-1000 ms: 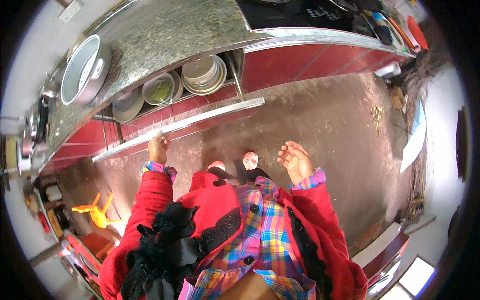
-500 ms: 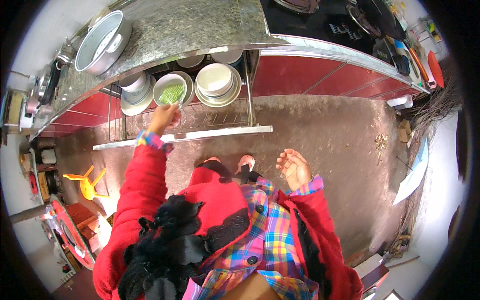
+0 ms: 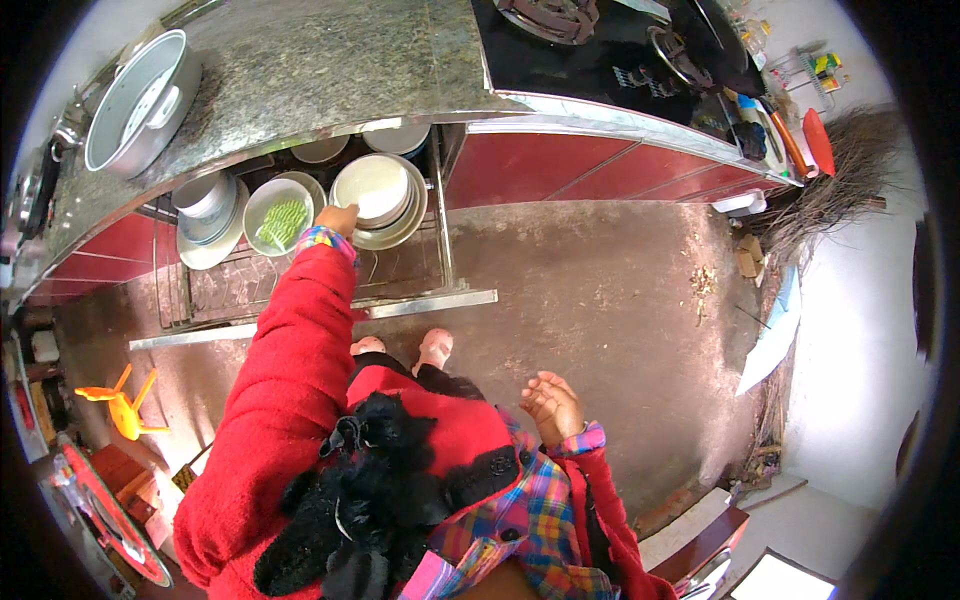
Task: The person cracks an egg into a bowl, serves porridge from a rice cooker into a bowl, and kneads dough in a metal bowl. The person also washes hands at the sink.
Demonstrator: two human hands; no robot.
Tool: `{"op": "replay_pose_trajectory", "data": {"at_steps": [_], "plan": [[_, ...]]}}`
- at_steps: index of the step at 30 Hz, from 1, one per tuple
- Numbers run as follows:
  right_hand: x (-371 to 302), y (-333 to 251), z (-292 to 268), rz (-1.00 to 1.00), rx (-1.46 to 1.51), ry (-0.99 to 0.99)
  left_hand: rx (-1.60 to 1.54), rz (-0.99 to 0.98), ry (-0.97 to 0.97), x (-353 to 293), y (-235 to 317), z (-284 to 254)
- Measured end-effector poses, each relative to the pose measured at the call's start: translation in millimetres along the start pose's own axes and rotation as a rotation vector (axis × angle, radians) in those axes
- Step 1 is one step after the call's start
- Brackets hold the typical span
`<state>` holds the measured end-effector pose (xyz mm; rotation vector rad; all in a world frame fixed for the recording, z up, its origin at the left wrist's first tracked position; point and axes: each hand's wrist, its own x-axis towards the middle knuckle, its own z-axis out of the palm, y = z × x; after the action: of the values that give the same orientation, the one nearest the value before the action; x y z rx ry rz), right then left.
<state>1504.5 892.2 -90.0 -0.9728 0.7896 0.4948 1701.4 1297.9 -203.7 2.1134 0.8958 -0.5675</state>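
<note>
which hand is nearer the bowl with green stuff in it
Left: the left hand is just right of the bowl; the right hand is farther off, over the floor.

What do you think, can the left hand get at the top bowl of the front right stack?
Probably yes: the left hand is right beside the bowl, the drawer is pulled out, and nothing seems to cover the bowl's top.

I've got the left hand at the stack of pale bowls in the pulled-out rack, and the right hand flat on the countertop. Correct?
Not quite: the right hand isn't on the countertop; the head view shows it in mid-air. The left hand is at the stack of pale bowls in the pulled-out rack.
</note>
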Motion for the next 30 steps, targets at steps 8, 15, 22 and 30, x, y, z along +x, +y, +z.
{"op": "replay_pose_trajectory", "data": {"at_steps": [8, 15, 22, 30], "plan": [[29, 13, 32, 0.089, -0.106, -0.115, -0.360, -0.076, -0.060, 40, -19, 10], [81, 33, 94, 0.305, -0.222, -0.415, -0.586, -0.133, -0.142, -59, 5, -58], [118, 53, 163, 0.673, -0.507, -0.542, -0.661, 0.001, -0.014, -168, -77, -138], [137, 41, 172, 0.733, -0.236, -0.621, -0.775, -0.108, 0.221, -295, -198, -183]]}}
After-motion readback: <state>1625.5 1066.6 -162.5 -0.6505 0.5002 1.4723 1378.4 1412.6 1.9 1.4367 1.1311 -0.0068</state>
